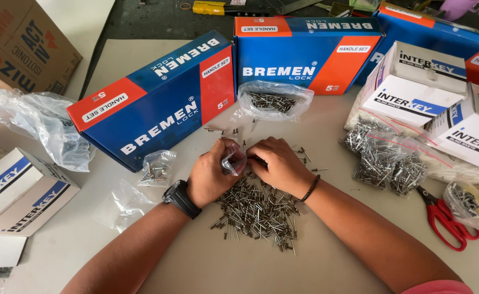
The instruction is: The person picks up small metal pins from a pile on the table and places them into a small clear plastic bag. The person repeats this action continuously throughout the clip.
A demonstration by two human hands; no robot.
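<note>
We see both hands meeting at the middle of the desk, just above a loose heap of metal rivets; the left hand, with a black wristwatch below it, has its fingers curled around a small clear plastic bag, grasping it at the mouth; the right hand, a dark cord bracelet on its wrist, lies knuckles up with its fingers tucked towards the bag; whether they pinch a rivet we cannot tell, the tips being hidden; the heap spreads from directly under both sets of fingers towards the wrists; a few stray rivets lie just beyond the fingertips.

Further beyond the fingers sits an open clear bag of rivets, against a blue and orange carton; left of the left fingers, a second blue and orange carton lies at an angle, a small filled packet just beside it; right of the right fingers, well apart, filled packets are piled before white cartons; red-handled scissors lie nearer the right forearm.
</note>
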